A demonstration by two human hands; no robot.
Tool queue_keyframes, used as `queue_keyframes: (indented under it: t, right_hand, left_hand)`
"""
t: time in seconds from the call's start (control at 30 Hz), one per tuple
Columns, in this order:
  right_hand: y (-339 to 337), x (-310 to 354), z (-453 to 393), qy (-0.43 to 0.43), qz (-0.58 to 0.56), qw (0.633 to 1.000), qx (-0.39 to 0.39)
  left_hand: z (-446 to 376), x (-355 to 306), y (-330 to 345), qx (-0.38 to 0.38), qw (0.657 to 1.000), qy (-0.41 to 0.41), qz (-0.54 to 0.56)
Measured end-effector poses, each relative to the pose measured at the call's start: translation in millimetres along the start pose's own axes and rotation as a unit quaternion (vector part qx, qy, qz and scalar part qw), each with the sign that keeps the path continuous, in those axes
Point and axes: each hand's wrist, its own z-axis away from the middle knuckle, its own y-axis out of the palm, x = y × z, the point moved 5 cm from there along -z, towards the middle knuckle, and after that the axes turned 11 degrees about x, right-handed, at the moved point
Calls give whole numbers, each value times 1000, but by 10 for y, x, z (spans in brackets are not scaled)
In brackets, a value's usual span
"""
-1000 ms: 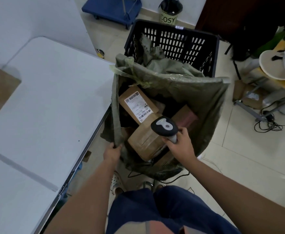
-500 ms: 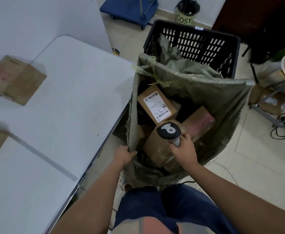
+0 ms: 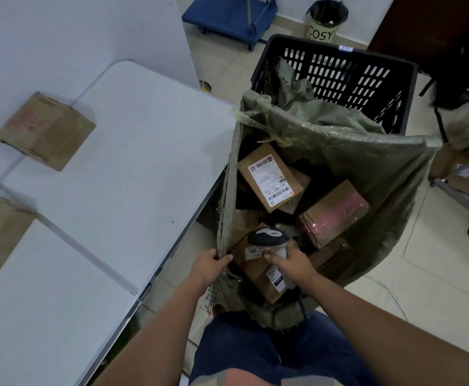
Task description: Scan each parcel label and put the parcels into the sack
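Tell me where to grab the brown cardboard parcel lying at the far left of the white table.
Grip the brown cardboard parcel across its two long side faces, coming from above. It lies flat on the white table with its top free, apart from the other parcel.

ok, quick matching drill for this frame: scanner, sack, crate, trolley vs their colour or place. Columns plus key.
Things:
1. scanner
2. sack
3. crate
4. trolley

Colour or place:
A. blue, on the floor by the far wall
B. black, slotted walls, behind the sack
C. in the right hand, over the parcels
D. green, rim pinched by the left hand

Pairs: 1-C, 2-D, 3-B, 4-A
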Motion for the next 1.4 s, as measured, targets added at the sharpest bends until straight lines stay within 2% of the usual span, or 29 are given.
queue_keyframes:
  t: [0.17, 0.47, 0.6, 0.67, 0.83, 1.07, 1.23, 1.4]
  right_hand:
    - [-70, -45, -4, -17, -44, 997, -67]
    - [66, -153, -83, 9, 23, 1000, 11]
    - [-46, -273, -31, 21, -44, 997, -56]
    - [-140, -203, -6, 15, -40, 996, -84]
    - [-209, 261, 69, -40, -67, 993, -90]
    - [23, 1165, 116, -142, -90, 986, -18]
    - [539, 1920, 106, -182, -68, 979, 55]
    - [1239, 2639, -16, -204, -26, 975, 88]
  left_hand:
    - [51, -9, -43, 14, 1000, 3, -11]
    - [103, -65, -32, 32, 999, 7, -26]
    - [100, -74, 3, 52, 999, 12, -7]
    - [106, -95, 35, 68, 998, 12, 5]
    - [103, -138, 22, 71, 997, 19, -8]
    - [91, -148, -172, 80, 997, 19, -10]
    - [190, -156, -701, 41, 998, 34, 24]
    - [369, 11, -1567, -10, 997, 58, 56]
